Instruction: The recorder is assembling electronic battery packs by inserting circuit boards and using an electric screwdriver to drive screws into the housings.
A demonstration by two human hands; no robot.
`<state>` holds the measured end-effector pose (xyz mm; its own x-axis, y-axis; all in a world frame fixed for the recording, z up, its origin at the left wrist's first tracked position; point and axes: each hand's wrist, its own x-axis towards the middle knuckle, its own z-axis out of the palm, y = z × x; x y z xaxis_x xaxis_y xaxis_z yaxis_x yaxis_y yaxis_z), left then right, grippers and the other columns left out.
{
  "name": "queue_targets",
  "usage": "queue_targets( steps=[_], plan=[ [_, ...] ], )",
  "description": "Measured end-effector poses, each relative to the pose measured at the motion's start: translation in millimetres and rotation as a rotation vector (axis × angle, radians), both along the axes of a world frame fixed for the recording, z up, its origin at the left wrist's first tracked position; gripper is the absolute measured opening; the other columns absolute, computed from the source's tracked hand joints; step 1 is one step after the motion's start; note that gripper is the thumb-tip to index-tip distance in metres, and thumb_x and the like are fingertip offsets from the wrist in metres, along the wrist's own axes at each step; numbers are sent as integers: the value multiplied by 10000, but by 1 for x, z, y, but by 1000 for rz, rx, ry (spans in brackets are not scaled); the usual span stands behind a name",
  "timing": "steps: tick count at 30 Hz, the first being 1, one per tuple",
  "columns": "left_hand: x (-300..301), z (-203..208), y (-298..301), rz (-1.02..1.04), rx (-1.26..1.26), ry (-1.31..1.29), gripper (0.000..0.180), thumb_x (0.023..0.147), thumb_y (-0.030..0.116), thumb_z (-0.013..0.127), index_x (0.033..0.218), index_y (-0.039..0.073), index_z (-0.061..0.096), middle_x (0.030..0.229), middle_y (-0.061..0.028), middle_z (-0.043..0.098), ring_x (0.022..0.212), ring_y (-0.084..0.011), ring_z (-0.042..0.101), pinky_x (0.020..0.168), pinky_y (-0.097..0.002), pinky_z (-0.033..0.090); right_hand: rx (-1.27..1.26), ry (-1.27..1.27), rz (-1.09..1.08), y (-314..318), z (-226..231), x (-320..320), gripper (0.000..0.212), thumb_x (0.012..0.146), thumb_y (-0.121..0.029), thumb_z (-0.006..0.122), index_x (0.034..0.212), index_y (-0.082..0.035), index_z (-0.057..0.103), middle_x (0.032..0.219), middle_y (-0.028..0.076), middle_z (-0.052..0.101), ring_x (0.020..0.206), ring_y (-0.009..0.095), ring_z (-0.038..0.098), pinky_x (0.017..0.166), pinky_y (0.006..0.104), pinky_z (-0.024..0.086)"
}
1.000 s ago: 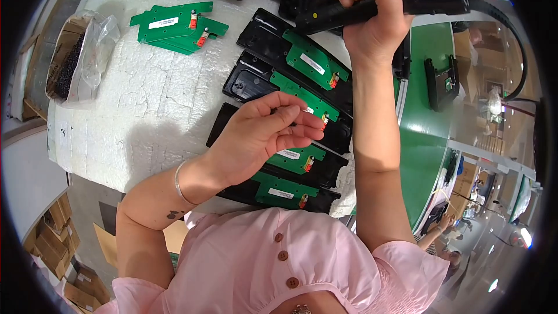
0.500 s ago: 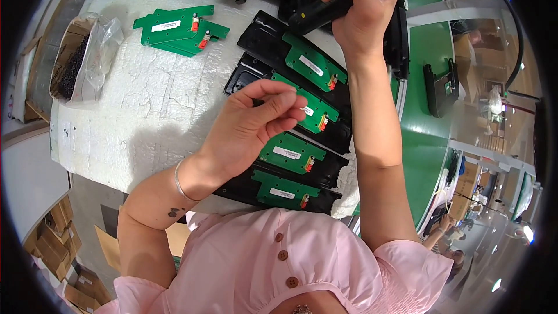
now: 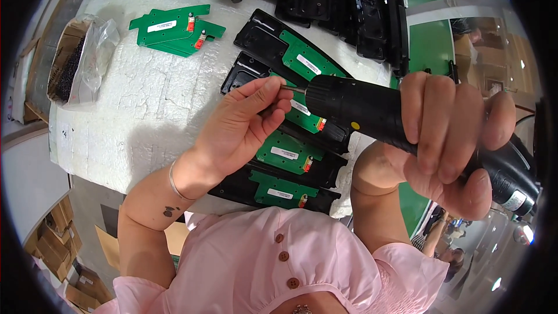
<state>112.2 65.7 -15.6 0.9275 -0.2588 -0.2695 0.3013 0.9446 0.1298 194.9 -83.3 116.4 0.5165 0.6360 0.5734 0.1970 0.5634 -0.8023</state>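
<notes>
In my right hand (image 3: 447,139) is a black electric screwdriver (image 3: 360,107), wrapped by the fingers and held level, with its thin bit pointing left. My left hand (image 3: 235,122) is closed in a pinch at the tip of the bit; what is between the fingertips is too small to make out. Beneath both hands, several black plastic housings lie in a column, each with a green circuit board on it. The top board (image 3: 308,61) and a lower board (image 3: 282,152) show white labels and red-and-white connectors. The screwdriver and left hand partly cover the second board (image 3: 299,117).
Loose green circuit boards (image 3: 174,26) lie stacked on the white foam-covered surface (image 3: 145,99). At the left stands a carton (image 3: 72,61) of small dark pieces, lined with plastic. Black plastic housings (image 3: 325,0) are piled at the back. A green bench (image 3: 427,40) runs along the right.
My right hand has brought the screwdriver from the back down to the right, turning it so its bit meets my left fingertips. My left hand has shifted slightly left, still pinched.
</notes>
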Motion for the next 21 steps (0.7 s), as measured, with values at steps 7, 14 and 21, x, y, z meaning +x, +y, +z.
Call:
queue_targets(
  steps=[7,14,21],
  plan=[
    [-2,25,-16,-145,-22,49,326,923,219,420,1092,-51,490,1043,-155,540,994,-216,541,898,-277,441,27,-36,-276,4,-25,26,299,706,-95,462,1000,-56,503,575,-23,374,532,116,381,590,303,334],
    [-7,11,-15,-245,150,-46,311,929,126,360,1152,-76,439,1101,-202,526,1047,-275,529,899,-303,449,-54,161,-616,7,-62,78,131,728,-104,451,822,-16,468,592,52,410,530,164,405,595,340,392],
    [-8,13,-15,-293,205,-41,176,912,133,430,1003,10,516,928,-103,591,888,-199,601,739,-249,506,-73,192,-589,10,-62,83,112,728,-111,449,795,-21,452,588,38,385,527,157,393,596,330,383]
  ],
)
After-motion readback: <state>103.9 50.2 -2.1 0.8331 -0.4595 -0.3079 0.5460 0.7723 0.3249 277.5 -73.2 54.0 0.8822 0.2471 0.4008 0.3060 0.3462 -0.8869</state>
